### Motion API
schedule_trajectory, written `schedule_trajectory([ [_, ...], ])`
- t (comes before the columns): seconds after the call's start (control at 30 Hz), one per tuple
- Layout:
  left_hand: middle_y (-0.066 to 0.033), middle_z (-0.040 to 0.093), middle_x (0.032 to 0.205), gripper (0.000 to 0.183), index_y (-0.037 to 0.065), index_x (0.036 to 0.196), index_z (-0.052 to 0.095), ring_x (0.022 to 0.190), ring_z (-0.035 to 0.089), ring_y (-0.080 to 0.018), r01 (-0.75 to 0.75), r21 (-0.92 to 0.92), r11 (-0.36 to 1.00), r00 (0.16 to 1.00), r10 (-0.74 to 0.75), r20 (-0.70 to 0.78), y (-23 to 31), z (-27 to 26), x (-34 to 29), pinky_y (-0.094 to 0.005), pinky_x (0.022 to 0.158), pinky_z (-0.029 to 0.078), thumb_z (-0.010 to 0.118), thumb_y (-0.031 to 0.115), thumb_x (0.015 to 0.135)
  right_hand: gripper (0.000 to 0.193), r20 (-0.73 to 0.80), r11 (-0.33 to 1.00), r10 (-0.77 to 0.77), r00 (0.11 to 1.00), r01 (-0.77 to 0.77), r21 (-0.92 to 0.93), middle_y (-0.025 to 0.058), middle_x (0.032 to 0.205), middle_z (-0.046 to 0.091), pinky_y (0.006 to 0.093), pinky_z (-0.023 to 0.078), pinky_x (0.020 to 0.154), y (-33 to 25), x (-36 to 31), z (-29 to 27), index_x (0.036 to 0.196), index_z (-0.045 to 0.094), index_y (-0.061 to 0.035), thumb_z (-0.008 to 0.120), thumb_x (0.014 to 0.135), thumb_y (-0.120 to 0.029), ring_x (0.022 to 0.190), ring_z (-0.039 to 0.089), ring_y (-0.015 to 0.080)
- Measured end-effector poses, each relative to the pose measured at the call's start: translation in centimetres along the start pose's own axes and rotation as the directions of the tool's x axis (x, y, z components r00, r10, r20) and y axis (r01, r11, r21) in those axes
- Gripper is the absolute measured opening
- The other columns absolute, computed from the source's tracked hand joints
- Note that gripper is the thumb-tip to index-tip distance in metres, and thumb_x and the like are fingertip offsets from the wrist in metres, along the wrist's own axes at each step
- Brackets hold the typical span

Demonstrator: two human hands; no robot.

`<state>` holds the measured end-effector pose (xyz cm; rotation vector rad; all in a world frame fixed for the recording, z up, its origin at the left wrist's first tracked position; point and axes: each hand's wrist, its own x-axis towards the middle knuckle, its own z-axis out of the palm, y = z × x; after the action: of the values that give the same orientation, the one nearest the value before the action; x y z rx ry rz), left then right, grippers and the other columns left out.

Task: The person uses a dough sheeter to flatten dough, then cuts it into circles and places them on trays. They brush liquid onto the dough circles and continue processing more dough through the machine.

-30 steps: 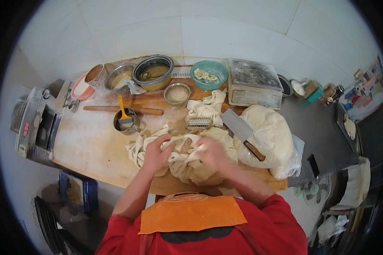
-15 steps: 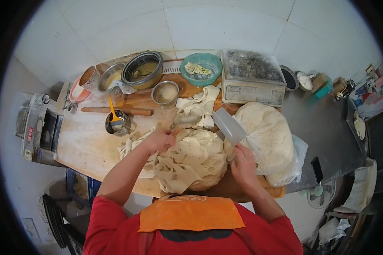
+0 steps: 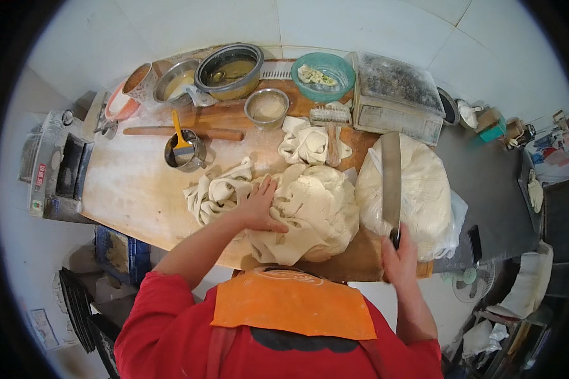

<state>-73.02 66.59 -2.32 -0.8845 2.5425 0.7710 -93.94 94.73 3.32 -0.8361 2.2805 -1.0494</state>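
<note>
We now grip the cleaver (image 3: pixel 391 180) in our right hand (image 3: pixel 401 255) — seemingly ready — left hand (image 3: pixel 259 208) spread on the dough (image 3: pixel 322 211).

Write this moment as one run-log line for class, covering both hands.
left hand: spread on dough mound | right hand: gripping cleaver by handle, blade overlapping bagged dough in view | nearby: dough strips, rolling pin

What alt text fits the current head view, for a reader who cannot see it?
The right hand grips a cleaver while the left hand rests on a large lump of dough on a floury wooden table. Dough strips lie left of the lump, bagged dough right of it; a rolling pin and a teal bowl are farther back.
</note>
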Motion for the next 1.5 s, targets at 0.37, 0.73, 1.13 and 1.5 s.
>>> schedule_trajectory([
  [0.37, -0.0178, 0.052, 0.112, 0.069, 0.002, 0.116, 0.053, 0.107, 0.048, -0.0375, -0.210, -0.211, 0.955, 0.877, 0.089, -0.472, -1.9, 4.5, -0.5, -0.0431, 0.094, 0.042, 0.074, 0.032, 0.058, 0.032, 0.196, 0.980, 0.024, 0.980, 0.015, -0.197, 0.0232, 0.073, 0.061, 0.0454, 0.047, 0.059, -3.8, -0.9, 12.4, 0.098, 0.052, 0.0025, 0.058, 0.089, -0.028, 0.068, 0.060, 0.0403],
  [0.73, -0.0160, 0.058, 0.104, 0.048, 0.002, 0.109, 0.057, 0.104, 0.050, -0.0352, -0.462, -0.295, 0.836, 0.712, 0.152, -0.685, -5.7, 8.2, -2.9, -0.0431, 0.090, 0.043, 0.067, 0.023, 0.067, 0.017, 0.281, 0.901, 0.432, 0.857, -0.395, -0.180, 0.0070, 0.052, 0.052, 0.0332, 0.041, 0.036, -5.6, -8.7, 12.2, 0.076, 0.054, -0.0010, 0.058, 0.083, -0.016, 0.037, 0.052, 0.0171],
  [1.13, -0.0172, 0.048, 0.116, 0.067, 0.000, 0.117, 0.046, 0.112, 0.046, -0.0353, -0.319, -0.126, 0.939, 0.883, 0.246, -0.400, 0.5, 1.8, -1.3, -0.0426, 0.092, 0.043, 0.073, 0.025, 0.061, 0.020, 0.460, 0.899, 0.421, 0.781, -0.425, -0.102, 0.0102, 0.053, 0.053, 0.0349, 0.044, 0.041, -2.8, -7.5, 11.6, 0.072, 0.056, 0.0019, 0.060, 0.080, -0.016, 0.037, 0.052, 0.0205],
  [1.5, -0.0109, 0.052, 0.072, 0.027, 0.004, 0.079, 0.049, 0.064, 0.051, -0.0302, -0.409, -0.446, 0.796, 0.784, 0.057, -0.618, -4.8, 6.0, -2.8, -0.0379, 0.057, 0.043, 0.068, 0.012, 0.061, 0.024, 0.403, 0.989, 0.147, 0.903, -0.127, -0.076, 0.0224, 0.078, 0.064, 0.0424, 0.050, 0.071, 0.9, -6.0, 16.3, 0.088, 0.063, 0.0029, 0.059, 0.078, -0.018, 0.077, 0.063, 0.0368],
])
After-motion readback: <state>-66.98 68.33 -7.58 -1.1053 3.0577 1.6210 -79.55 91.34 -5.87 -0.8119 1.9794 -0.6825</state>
